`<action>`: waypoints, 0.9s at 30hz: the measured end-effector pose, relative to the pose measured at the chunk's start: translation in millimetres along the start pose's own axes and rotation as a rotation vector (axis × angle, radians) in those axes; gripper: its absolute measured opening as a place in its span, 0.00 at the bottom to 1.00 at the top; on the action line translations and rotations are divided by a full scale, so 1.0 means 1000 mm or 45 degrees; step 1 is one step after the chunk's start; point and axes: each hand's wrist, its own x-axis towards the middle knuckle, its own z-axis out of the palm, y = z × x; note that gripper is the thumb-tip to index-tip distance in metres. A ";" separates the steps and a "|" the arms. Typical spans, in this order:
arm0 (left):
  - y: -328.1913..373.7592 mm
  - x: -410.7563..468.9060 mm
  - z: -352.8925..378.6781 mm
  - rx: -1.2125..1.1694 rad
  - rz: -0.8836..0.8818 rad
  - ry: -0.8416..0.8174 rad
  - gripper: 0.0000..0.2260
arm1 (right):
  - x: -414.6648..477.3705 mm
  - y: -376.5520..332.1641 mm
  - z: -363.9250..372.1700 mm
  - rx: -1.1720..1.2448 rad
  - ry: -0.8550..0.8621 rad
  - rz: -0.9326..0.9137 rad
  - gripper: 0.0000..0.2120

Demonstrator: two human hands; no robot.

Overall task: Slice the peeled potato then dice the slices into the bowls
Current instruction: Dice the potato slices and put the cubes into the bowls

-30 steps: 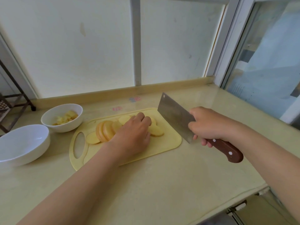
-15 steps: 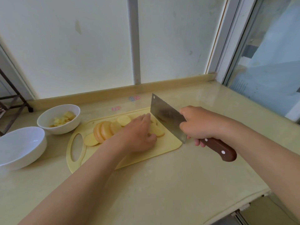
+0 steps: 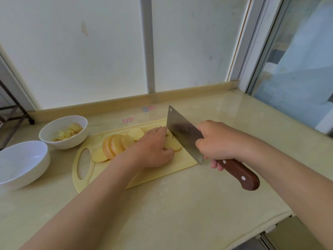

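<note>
Worktop [image 3: 180, 222] of pale stone carries a yellow cutting board [image 3: 180, 165], with the handle slot at its left end. Potato slices [image 3: 173, 146] lie middle-right on the board under the left hand [image 3: 153, 150]. That hand is palm down over them. Its fingertips bend down at the far side and its thumb sits against the near edge, so it holds them between thumb and fingers. A row of slices [image 3: 115, 147] leans on edge just left of the hand. One flat round [image 3: 98, 155] lies beside the slot and another [image 3: 136, 133] lies behind the row.

The right hand [image 3: 218, 141] is wrapped tight round the cleaver [image 3: 182, 134] where blade meets handle. The brown riveted handle [image 3: 239, 175] sticks out behind the fist, toward the person. The blade stands upright, its flat just beside the left fingertips and its heel low at the right end of the board. Whether the edge has entered the potato cannot be told (the left hand covers the contact line).

Left of the board, across a narrow gap, a small white bowl [image 3: 64, 143] holds diced potato [image 3: 69, 132]. A larger white bowl [image 3: 38, 170] sits nearer the person, just beside the small one and partly cut off at the left of the view. Two faint coloured marks [image 3: 148, 108] show on the worktop behind the board.
</note>
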 end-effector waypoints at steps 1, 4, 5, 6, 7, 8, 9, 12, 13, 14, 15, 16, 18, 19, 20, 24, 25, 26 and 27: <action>0.000 0.000 0.000 -0.006 -0.002 0.007 0.35 | -0.002 0.001 0.001 0.003 0.004 0.005 0.16; -0.001 0.000 0.000 -0.024 0.006 0.031 0.34 | -0.007 0.001 0.003 0.016 0.012 0.021 0.18; -0.001 0.000 0.000 -0.032 0.010 0.037 0.33 | -0.009 0.000 0.003 0.022 0.014 0.024 0.19; -0.001 -0.001 0.000 -0.039 0.015 0.044 0.33 | -0.010 0.000 0.004 0.026 0.015 0.029 0.19; -0.002 -0.001 0.000 -0.042 0.020 0.049 0.32 | -0.012 -0.001 0.004 0.029 0.017 0.034 0.19; -0.002 -0.001 0.000 -0.039 0.024 0.052 0.32 | -0.014 -0.001 0.005 0.027 0.018 0.040 0.19; -0.002 -0.001 0.000 -0.032 0.028 0.054 0.31 | -0.016 -0.001 0.006 0.022 0.020 0.045 0.19; -0.002 -0.001 0.000 -0.011 0.033 0.061 0.29 | -0.021 -0.002 0.008 0.005 0.031 0.055 0.14; -0.002 -0.001 0.000 -0.006 0.031 0.066 0.29 | -0.022 -0.003 0.008 0.010 0.036 0.059 0.13; -0.001 0.000 -0.001 0.002 0.029 0.071 0.28 | -0.022 -0.003 0.009 0.017 0.039 0.063 0.12; -0.001 0.000 -0.001 0.011 0.028 0.073 0.28 | -0.023 -0.003 0.009 0.025 0.041 0.064 0.12; 0.000 0.000 -0.001 0.019 0.026 0.074 0.27 | -0.023 -0.003 0.009 0.035 0.042 0.065 0.12; 0.002 0.001 0.000 0.015 0.020 0.074 0.27 | -0.023 -0.003 0.009 0.045 0.048 0.073 0.13; 0.003 0.001 0.000 0.012 0.022 0.077 0.26 | -0.023 -0.003 0.009 0.043 0.050 0.077 0.14; 0.004 0.001 0.000 0.013 0.029 0.081 0.26 | -0.023 -0.003 0.009 0.039 0.049 0.079 0.14; 0.002 0.001 0.001 0.007 0.063 0.083 0.27 | -0.024 0.002 0.003 0.056 0.021 0.072 0.18; 0.002 0.001 0.000 0.007 0.075 0.081 0.27 | -0.025 0.004 0.001 0.064 0.008 0.056 0.18; 0.001 0.001 0.000 0.011 0.089 0.081 0.27 | -0.026 0.005 -0.001 0.064 -0.005 0.041 0.18; 0.001 0.000 0.000 0.018 0.104 0.079 0.27 | -0.027 0.006 -0.004 0.063 -0.014 0.033 0.17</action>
